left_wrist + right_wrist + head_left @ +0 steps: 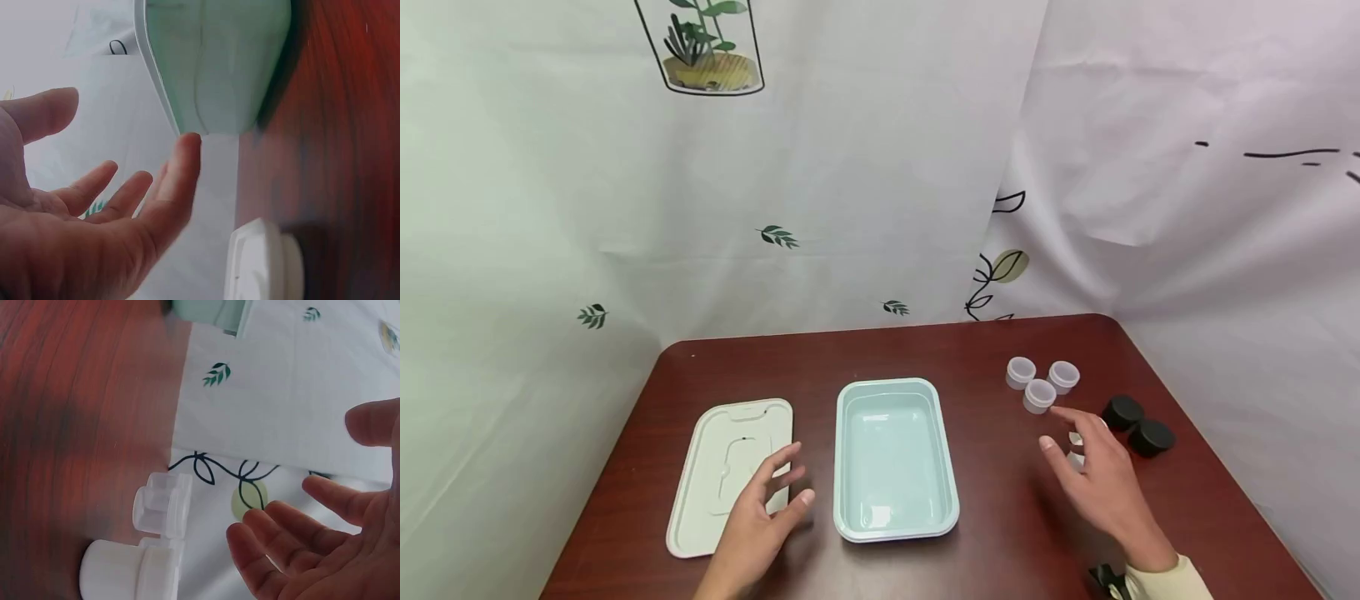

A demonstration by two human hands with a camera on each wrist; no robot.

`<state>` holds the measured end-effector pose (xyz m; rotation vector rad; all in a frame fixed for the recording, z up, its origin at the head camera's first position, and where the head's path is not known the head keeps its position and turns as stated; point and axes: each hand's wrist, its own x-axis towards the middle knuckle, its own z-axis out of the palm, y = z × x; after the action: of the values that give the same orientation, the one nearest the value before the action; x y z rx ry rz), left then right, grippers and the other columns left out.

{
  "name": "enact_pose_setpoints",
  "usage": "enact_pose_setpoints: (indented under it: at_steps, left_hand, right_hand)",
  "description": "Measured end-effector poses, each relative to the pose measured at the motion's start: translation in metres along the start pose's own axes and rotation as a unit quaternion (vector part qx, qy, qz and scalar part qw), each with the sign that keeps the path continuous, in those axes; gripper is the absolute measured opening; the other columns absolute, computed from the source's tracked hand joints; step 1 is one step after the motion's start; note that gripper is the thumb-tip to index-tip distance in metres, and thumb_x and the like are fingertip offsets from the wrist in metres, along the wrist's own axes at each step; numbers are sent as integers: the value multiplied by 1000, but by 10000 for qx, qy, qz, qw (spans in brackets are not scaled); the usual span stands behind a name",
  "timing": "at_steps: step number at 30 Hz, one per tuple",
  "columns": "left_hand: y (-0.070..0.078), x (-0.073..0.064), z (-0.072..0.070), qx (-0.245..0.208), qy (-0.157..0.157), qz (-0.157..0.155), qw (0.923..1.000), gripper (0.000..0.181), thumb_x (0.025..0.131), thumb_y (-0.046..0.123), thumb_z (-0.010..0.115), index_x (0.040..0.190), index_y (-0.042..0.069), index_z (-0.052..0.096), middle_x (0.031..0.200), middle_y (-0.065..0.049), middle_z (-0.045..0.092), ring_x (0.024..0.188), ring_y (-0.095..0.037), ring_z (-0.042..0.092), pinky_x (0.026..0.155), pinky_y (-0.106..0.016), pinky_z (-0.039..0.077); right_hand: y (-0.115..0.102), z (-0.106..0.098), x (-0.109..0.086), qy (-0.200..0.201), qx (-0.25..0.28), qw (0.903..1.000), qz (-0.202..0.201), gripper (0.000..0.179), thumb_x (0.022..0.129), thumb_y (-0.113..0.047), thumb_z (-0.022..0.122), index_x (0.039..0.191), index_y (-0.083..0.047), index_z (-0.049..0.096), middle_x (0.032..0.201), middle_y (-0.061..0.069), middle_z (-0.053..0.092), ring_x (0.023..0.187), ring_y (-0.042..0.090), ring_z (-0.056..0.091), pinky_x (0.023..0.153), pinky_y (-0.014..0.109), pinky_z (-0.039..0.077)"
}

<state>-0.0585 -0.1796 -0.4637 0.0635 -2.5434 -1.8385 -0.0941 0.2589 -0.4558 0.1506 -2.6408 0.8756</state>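
Note:
My left hand [756, 525] hovers over the right side of a white rectangular lid [703, 508], its fingers apart and holding nothing. Just right of it stands an empty pale blue-green rectangular container [891, 458]. In the left wrist view the container [219, 69] rises beyond my fingertips. My right hand [1101, 487] is over the table's right side, fingers loosely bent around no object. Beneath it a white jar [112, 572] is mostly hidden in the head view. Several small translucent cups [1040, 396] sit just beyond my right fingertips.
Two black round lidded jars or caps [1152, 437] lie right of my right hand, near the table's right edge. The dark red-brown table [992, 500] has rounded corners. White cloth with printed leaves [880, 208] hangs behind and along both sides.

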Motion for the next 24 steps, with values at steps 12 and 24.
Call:
enact_pose_setpoints:
  at_steps: [12, 24]
  left_hand:
    - [-5, -3, 11, -665, -465, -647, 9946, 70, 91, 16, 82, 154, 19, 52, 165, -14, 43, 147, -44, 48, 111, -63, 46]
    - [-11, -3, 17, -780, -865, -929, 9888, 86, 84, 14, 88, 159, 19, 46, 169, -17, 37, 149, -47, 45, 111, -54, 50]
  right_hand:
    - [19, -9, -4, 701, 718, 9863, 1309, 37, 98, -21, 76, 132, -10, 68, 122, 13, 72, 87, -17, 55, 71, 6, 45]
    - [40, -4, -18, 1083, 634, 9714, 2015, 37, 91, -17, 83, 124, -6, 72, 122, 7, 66, 88, -18, 54, 75, -1, 44]
